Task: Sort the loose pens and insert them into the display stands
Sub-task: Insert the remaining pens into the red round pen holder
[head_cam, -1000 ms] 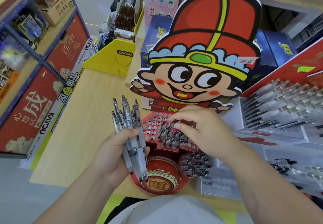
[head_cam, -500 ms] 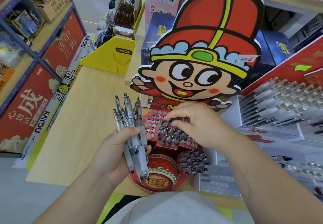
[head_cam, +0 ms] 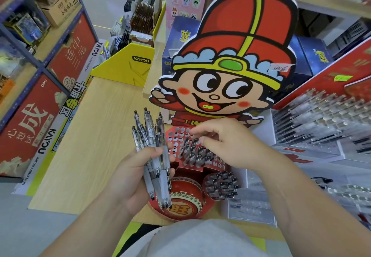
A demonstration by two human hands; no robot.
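2 hands in view. L hand [head_cam: 134, 176] grips 1 bundle of clear pens [head_cam: 153, 152], tips down, abt 6 clicker tops showing; exact no. unclear. Just behind it, 1 red display stand [head_cam: 180, 194] on the wood table [head_cam: 90, 136], w/ 1 round side cup [head_cam: 220, 186] packed w/ pens. R hand [head_cam: 232, 146] hovers over stand's hole panel, fingers curled & blurred; can't tell if it pinches anything. Inserted pens [head_cam: 195, 153] fill a dozen-plus holes. Behind: 1 cartoon backboard [head_cam: 230, 66], 1 yellow box [head_cam: 128, 66].

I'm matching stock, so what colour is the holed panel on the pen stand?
Red. The panel shows best in the head view.
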